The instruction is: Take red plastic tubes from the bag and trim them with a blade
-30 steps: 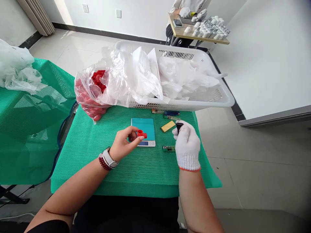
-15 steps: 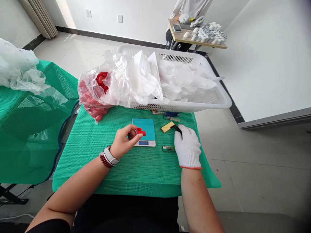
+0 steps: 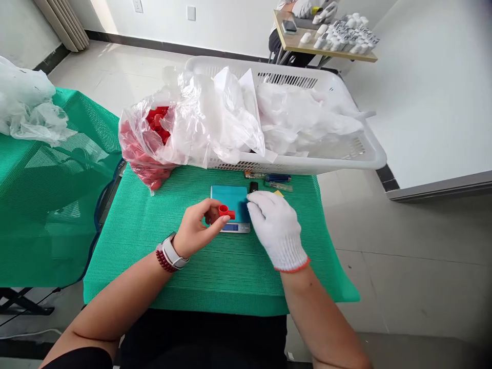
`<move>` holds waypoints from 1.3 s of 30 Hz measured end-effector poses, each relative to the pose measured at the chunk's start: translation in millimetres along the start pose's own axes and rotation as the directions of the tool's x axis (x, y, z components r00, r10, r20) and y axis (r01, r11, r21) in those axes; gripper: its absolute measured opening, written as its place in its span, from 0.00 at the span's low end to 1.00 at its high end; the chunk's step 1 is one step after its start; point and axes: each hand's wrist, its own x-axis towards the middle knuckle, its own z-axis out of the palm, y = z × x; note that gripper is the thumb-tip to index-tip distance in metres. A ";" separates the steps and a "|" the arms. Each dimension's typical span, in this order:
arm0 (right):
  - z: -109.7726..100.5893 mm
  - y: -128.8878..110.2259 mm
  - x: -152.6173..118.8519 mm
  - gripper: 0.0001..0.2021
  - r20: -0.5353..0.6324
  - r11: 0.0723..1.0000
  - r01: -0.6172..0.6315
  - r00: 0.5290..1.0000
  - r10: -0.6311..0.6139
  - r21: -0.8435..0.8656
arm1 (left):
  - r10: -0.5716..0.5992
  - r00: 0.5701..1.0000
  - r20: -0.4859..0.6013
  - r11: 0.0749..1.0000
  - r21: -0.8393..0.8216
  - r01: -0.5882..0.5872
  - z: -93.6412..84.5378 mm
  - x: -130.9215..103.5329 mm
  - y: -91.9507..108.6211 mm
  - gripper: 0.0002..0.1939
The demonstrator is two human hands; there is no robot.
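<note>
Between the thumb and fingers of my left hand is a red plastic tee pipe fitting. It is over the front part of a small digital scale with a blue-green top; its lit display is partly covered. My right hand, in a white knitted glove, is at the scale's right edge with its fingers bent together. A small black object sticks out beyond those fingertips; its kind is unclear. Part of a yellow item shows behind the glove.
Lighters lie behind my right hand. A clear bag of red fittings leans at the back left. A white plastic basket with plastic bags stands behind. A co-worker's gloved hands are over a far table.
My right hand has moved left from the yellow item to the scale's edge, and a black object now shows at its fingertips. My left hand still holds the red fitting.
</note>
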 end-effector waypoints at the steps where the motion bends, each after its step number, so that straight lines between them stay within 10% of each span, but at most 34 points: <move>1: 4.0 3.1 0.3 0.12 -0.001 0.998 -0.057 0.998 0.057 0.009 | -0.007 1.000 -0.004 1.000 -0.001 0.007 -0.2 0.2 0.1 0.06; 9: 11.1 27.9 -7.1 0.13 -0.200 0.816 -0.330 0.863 0.465 0.475 | -0.016 1.000 -0.012 0.999 0.040 0.016 0.1 0.2 1.4 0.06; 13: 12.6 35.3 -1.9 0.13 -0.229 0.583 -0.273 0.731 0.643 0.765 | -0.005 1.000 -0.011 0.998 0.066 0.006 -0.4 0.8 1.0 0.07; 16: 11.3 38.5 -2.7 0.14 -0.310 0.600 -0.218 0.694 0.650 0.770 | -0.003 1.000 -0.026 0.998 0.066 0.005 -1.0 1.3 0.6 0.07; 20: 8.1 29.2 -12.3 0.22 -0.413 0.817 -0.122 0.815 0.407 0.564 | -0.011 1.000 -0.019 0.998 0.056 0.012 -0.5 1.1 0.9 0.07; 24: 11.5 4.1 -17.3 0.11 -0.223 0.871 0.169 0.972 -0.071 0.461 | -0.021 1.000 -0.018 0.998 0.057 0.022 0.7 -0.2 -0.6 0.07; 28: 18.3 -12.8 -15.7 0.15 -0.169 0.864 0.335 0.942 -0.291 0.375 | -0.058 0.998 -0.002 0.998 0.040 0.058 0.5 -2.1 -3.7 0.08; 39: 13.0 -10.1 -15.1 0.10 -0.243 0.854 0.390 0.916 -0.320 0.345 | -0.056 0.998 0.017 0.997 0.046 0.055 2.3 -1.4 2.1 0.09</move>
